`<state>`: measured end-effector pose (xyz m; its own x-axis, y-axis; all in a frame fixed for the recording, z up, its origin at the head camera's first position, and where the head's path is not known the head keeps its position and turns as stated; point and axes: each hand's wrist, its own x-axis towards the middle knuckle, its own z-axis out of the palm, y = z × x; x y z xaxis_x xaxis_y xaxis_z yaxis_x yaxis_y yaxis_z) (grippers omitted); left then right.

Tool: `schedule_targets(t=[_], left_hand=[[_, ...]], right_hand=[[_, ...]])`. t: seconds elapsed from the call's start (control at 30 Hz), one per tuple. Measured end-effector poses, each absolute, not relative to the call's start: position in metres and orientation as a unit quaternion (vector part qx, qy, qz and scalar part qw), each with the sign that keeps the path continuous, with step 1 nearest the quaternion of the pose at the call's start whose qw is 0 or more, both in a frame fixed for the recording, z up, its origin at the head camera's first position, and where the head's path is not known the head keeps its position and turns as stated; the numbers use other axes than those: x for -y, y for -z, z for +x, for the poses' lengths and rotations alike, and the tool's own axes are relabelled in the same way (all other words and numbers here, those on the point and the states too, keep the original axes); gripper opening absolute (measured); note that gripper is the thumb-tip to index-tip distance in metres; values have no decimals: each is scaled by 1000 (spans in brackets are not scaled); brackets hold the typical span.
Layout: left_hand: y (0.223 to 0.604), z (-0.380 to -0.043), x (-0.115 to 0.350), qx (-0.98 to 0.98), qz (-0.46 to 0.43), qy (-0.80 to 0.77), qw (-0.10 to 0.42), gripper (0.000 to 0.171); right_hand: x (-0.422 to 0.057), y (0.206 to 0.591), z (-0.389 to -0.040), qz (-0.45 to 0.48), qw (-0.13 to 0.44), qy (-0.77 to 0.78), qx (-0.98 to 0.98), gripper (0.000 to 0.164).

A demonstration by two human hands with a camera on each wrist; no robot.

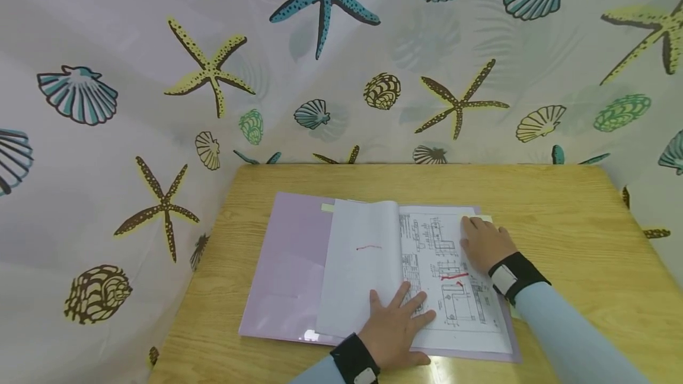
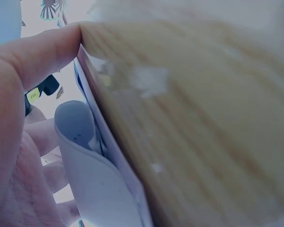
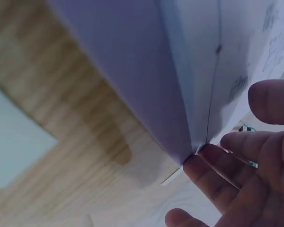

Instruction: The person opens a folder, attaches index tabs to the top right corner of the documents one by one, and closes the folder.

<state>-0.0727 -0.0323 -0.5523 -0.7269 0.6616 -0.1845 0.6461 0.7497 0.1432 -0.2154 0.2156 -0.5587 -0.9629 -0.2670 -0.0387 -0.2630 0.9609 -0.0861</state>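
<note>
A pale purple folder lies spread on the wooden table. Inside, a white page with a short red line is turned over to the left and bulges along its fold. To its right is a sheet of technical drawings with red pen strokes. My left hand rests with fingers spread over the fold and lower edge, its thumb at the folder's bottom edge in the left wrist view. With fingertips touching the folder and sheet edge, my right hand lies at the upper right side.
The wooden table extends on both sides of the folder. A cloth printed with shells and starfish hangs behind it and along the sides. Pale yellow tabs stick out near the folder's top.
</note>
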Motion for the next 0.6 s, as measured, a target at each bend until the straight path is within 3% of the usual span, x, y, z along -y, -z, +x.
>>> schedule_targets(t=[0.4, 0.6], left_hand=[[556, -72, 32, -929, 348, -42, 120, 77], [558, -73, 34, -929, 347, -47, 120, 78]], right_hand=[[-207, 547, -225, -152, 0, -8, -988, 44], [-213, 546, -224, -175, 16, 8, -984, 41]])
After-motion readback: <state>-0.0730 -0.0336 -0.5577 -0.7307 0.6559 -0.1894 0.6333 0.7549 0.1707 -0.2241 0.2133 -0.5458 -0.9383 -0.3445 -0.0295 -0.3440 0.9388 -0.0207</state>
